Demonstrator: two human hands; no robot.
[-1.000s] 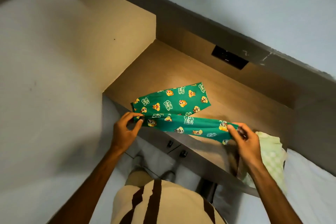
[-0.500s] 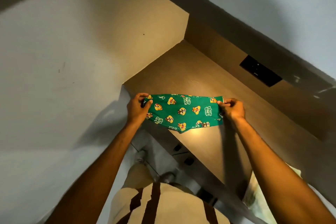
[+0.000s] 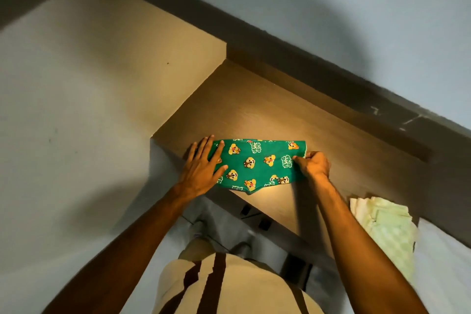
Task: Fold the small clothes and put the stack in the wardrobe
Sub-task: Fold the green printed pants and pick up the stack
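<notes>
A small green garment [image 3: 262, 164] printed with cartoon chipmunks lies folded flat on the wooden shelf top [image 3: 254, 115], near its front edge. My left hand [image 3: 202, 168] rests flat on the garment's left end, fingers spread. At the right end, my right hand [image 3: 312, 164] pinches the cloth's edge with curled fingers. A pale green and white folded cloth [image 3: 382, 227] lies at the right end of the shelf, partly over the edge.
A tall pale panel [image 3: 76, 109] rises to the left of the shelf. A dark ledge [image 3: 305, 58] runs along the wall behind it. Drawer fronts with dark knobs [image 3: 265, 224] sit below the shelf edge, above my feet.
The garment was held up stretched between both hands; now it lies flat on the shelf. My left hand has let go and spread flat on it.
</notes>
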